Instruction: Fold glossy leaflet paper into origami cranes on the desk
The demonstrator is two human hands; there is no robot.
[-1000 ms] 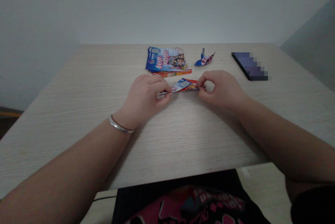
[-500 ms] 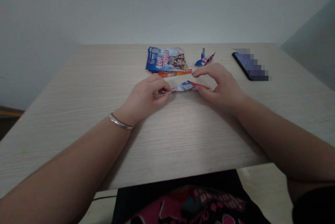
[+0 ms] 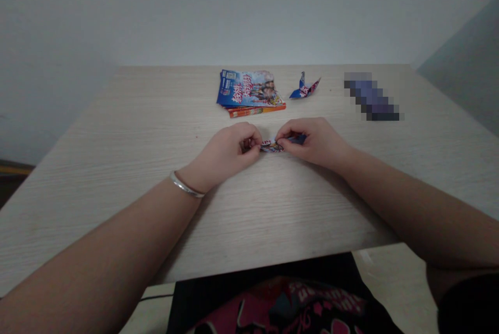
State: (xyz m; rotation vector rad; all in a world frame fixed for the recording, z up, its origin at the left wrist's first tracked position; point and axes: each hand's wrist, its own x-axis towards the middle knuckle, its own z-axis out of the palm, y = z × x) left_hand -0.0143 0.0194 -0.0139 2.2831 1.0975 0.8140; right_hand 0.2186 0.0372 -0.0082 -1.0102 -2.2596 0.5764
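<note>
A narrow folded piece of printed paper [image 3: 272,148] is pinched between my two hands, low over the table. My left hand [image 3: 234,154], with a silver bangle at the wrist, grips its left end between thumb and fingers. The right end is in the closed fingers of my right hand [image 3: 312,141]. Both hands cover much of the paper, so its full shape is hidden. Just beyond stands an upright folded paper figure [image 3: 306,88], blue and pink with pointed tips. A stack of printed flyers [image 3: 249,89] lies to its left.
The pale wood-grain table [image 3: 156,126] runs back to a grey wall. At the back right is a dark, pixelated flat object [image 3: 372,97]. Below the near edge show my patterned black and pink clothes [image 3: 280,308].
My right hand has closed from an open spread onto the paper. Both hands and the paper have come slightly nearer to me, and the hands are closer together.
</note>
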